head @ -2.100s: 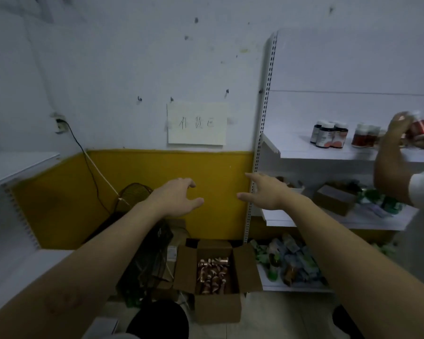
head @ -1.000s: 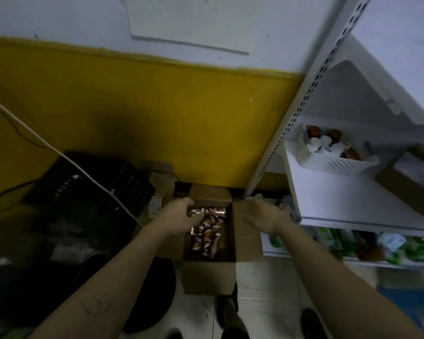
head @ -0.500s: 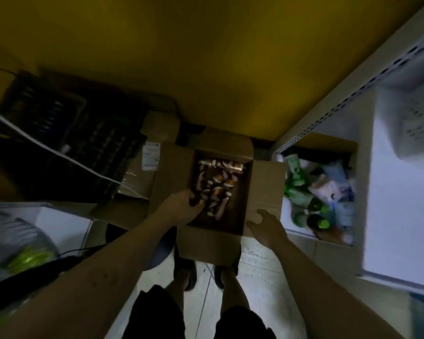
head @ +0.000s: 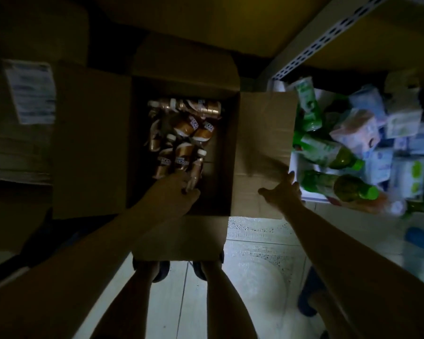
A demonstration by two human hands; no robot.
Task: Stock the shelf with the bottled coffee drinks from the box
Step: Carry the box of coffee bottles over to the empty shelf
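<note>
An open cardboard box [head: 260,123] stands on the floor in front of my feet. Inside it, several brown bottled coffee drinks [head: 181,135] with white caps lie in a loose heap. My left hand [head: 174,194] is down inside the box at the near end of the heap. Its thumb and fingers close around the base of one coffee bottle [head: 196,166], which still lies among the others. My right hand [head: 282,189] rests open, fingers spread, on the near end of the box's right flap. The light is dim.
The lowest shelf [head: 311,195] at the right is piled with green bottles [head: 328,155] and pale packets [head: 357,130]. A perforated shelf upright [head: 328,37] rises behind the box. Another carton with a white label [head: 30,91] stands at the left. Pale floor tiles [head: 255,277] lie below.
My view has dropped from the wall and shelves to straight down over the box. My left hand went from the box's rim down onto a bottle; my right hand settled on the right flap.
</note>
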